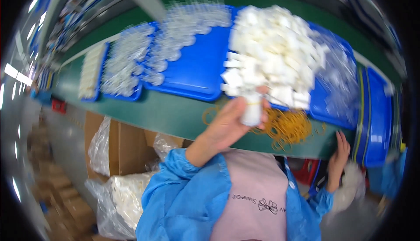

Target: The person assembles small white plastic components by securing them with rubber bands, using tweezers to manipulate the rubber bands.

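My left hand (227, 120) is closed around a small white roll (251, 109) with a yellow band about its middle, raised above the table's front part. Motion blur hides the finer detail of the roll. Close beside this hand lies a loose pile of yellow rubber bands (288, 129). Behind the roll is a large heap of white folded pieces (278, 44), which covers most of its blue tray. Off to the right, my right hand (339, 160) rests at the table's front edge with its fingers stretched out, and nothing shows in it.
Clear round plastic pieces fill part of a blue tray (197, 68) and another tray (135, 93) further left. Clear plastic bags (339, 77) lie in a tray right of the heap. More blue trays (378, 118) stand far right. Below the table sits an open cardboard box (127, 147).
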Motion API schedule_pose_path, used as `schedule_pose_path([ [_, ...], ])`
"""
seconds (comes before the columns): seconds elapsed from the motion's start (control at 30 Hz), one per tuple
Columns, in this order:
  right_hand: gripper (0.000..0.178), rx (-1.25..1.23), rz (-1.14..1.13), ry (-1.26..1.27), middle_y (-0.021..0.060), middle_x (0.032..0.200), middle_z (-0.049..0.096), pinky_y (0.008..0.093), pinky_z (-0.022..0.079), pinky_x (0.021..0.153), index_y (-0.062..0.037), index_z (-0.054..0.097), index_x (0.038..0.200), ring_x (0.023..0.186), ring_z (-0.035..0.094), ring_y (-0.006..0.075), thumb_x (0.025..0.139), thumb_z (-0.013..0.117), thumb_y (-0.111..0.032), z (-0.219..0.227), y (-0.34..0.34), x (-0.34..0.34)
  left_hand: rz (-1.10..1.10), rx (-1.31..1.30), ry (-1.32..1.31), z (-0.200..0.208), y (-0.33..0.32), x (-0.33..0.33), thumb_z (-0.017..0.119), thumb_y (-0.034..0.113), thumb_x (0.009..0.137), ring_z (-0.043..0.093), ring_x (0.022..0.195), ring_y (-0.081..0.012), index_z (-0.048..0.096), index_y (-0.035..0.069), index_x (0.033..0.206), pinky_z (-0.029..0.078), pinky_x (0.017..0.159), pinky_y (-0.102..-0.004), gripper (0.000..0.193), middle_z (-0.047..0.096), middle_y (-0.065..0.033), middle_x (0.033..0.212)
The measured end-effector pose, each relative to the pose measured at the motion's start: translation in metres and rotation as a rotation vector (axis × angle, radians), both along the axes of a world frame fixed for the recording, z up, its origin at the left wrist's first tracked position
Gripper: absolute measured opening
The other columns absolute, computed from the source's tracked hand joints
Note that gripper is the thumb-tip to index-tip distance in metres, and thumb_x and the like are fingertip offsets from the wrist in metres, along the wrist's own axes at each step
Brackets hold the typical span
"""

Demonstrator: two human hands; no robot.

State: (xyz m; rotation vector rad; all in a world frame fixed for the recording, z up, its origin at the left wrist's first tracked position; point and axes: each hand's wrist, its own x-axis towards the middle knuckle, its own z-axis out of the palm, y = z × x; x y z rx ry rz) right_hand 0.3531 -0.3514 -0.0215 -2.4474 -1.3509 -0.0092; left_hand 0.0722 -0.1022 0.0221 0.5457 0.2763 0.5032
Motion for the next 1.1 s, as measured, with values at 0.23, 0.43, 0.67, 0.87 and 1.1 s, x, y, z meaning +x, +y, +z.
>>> schedule_pose_path([
  [0.23, 0.063, 0.058, -0.057, -0.013, 0.0138, 0.127, 0.048, 0.0383, 0.036, 0.100, -0.0039, 0.050, 0.122, 0.120, 0.043, 0.0336, 0.065, 0.038, 0.021, -0.009, -0.001, -0.019, 0.026, -0.110, -0.080, -0.008, 0.000, -0.006, 0.058, 0.050, 0.082, 0.050, 0.081, -0.0197, 0.033, 0.003, 0.129, 0.046, 0.069, -0.0295, 0.071, 0.050, -0.0091, 0.097],
  [0.43, 0.050, 0.130, 0.052, -0.139, 0.0133, 0.117, 0.053, 0.0374, 0.048, 0.084, -0.0011, 0.053, 0.116, 0.106, 0.053, 0.0335, 0.067, 0.053, 0.012, -0.008, -0.019, -0.020, 0.014, -0.170, -0.144, -0.009, -0.001, -0.002, 0.058, 0.046, 0.083, 0.049, 0.084, -0.0232, 0.035, 0.000, 0.128, 0.047, 0.073, -0.0305, 0.068, 0.046, -0.0132, 0.105],
  [0.67, 0.045, 0.095, 0.097, -0.176, 0.0134, 0.112, 0.055, 0.0364, 0.050, 0.080, -0.0003, 0.055, 0.111, 0.101, 0.055, 0.0315, 0.067, 0.058, 0.008, -0.007, -0.035, -0.021, -0.026, -0.181, -0.184, -0.012, -0.003, 0.000, 0.055, 0.046, 0.086, 0.047, 0.085, -0.0232, 0.034, 0.002, 0.128, 0.046, 0.073, -0.0325, 0.064, 0.045, -0.0118, 0.102],
  [0.87, 0.029, 0.323, 0.123, -0.209, 0.0122, 0.101, 0.060, 0.0316, 0.050, 0.075, -0.0016, 0.063, 0.098, 0.090, 0.061, 0.0273, 0.070, 0.066, 0.004, 0.006, -0.034, -0.022, -0.043, -0.170, -0.156, -0.011, -0.004, 0.001, 0.053, 0.048, 0.087, 0.047, 0.084, -0.0212, 0.036, 0.004, 0.126, 0.043, 0.072, -0.0363, 0.061, 0.046, -0.0091, 0.098],
  [1.1, 0.016, 0.822, -0.184, 0.516, 0.0096, 0.095, 0.062, 0.0242, 0.047, 0.076, 0.0056, 0.060, 0.099, 0.084, 0.058, 0.0129, 0.091, 0.052, -0.006, 0.038, -0.029, -0.021, -0.063, -0.145, -0.156, -0.014, -0.007, 0.000, 0.052, 0.049, 0.087, 0.049, 0.079, -0.0211, 0.036, 0.004, 0.125, 0.043, 0.069, -0.0357, 0.062, 0.048, -0.0088, 0.095],
])
